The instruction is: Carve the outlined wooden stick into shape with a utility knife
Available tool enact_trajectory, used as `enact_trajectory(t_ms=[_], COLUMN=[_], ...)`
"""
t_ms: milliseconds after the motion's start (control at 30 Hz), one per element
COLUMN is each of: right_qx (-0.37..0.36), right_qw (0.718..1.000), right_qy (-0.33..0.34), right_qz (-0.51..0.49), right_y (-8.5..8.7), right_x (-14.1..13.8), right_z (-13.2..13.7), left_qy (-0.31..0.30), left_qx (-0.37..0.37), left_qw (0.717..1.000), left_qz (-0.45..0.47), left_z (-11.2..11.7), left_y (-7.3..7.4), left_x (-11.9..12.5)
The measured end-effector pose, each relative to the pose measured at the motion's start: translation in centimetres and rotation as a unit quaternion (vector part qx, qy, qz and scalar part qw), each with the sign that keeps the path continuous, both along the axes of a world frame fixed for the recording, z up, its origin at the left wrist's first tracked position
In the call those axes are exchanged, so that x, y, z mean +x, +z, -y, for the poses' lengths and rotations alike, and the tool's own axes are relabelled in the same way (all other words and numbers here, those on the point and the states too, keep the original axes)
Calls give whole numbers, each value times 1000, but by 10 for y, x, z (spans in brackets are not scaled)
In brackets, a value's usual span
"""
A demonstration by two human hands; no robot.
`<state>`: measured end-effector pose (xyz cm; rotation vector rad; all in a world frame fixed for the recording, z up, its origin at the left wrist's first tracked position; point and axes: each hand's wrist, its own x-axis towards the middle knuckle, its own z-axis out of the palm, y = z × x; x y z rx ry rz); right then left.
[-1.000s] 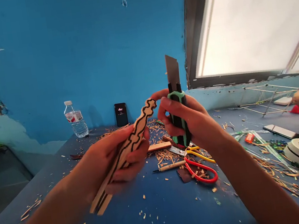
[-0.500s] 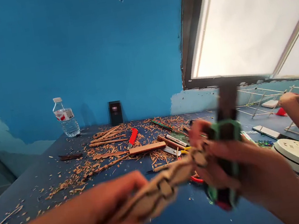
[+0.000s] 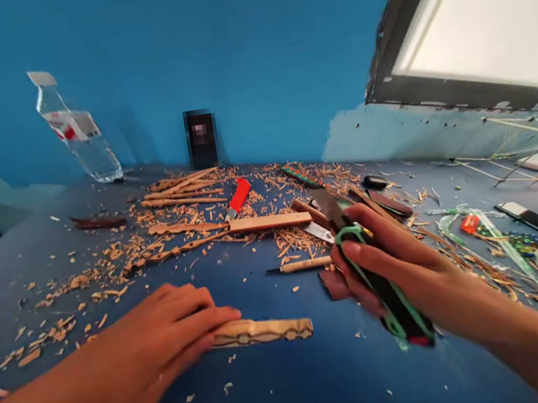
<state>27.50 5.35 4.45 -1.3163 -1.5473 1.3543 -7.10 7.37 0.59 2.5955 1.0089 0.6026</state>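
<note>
Wooden strip pokes out right of the left fingers, which clamp its end down at bench level. Right fingers wrap the cutter, blade bare. Loose hold could let the strip roll; a slip could nick left fingers.

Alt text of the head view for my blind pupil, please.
The left hand holds a pale wooden strip with wavy black lines at a blue tabletop; the right hand grips a black-and-green utility knife. Tan wood shavings lie beyond.
</note>
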Motion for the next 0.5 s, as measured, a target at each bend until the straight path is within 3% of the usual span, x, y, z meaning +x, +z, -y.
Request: enact_trajectory(t_ms=[100, 200, 400, 500], right_qx=[48, 90, 222, 297], right_qw=[986, 954, 843, 803], right_qy=[112, 171, 268, 258], right_qz=[118, 228, 411, 447], right_y=[-1, 0, -21, -35], right_x=[-4, -18, -53, -60], right_z=[-17, -23, -27, -30], left_qy=[-72, -147, -122, -122], left_qx=[11, -12, -75, -81], left_qw=[996, 987, 990, 989], left_qz=[-50, -56, 12, 10], left_z=[-22, -36, -36, -37], left_y=[-1, -5, -21, -24], left_x=[1, -1, -5, -6])
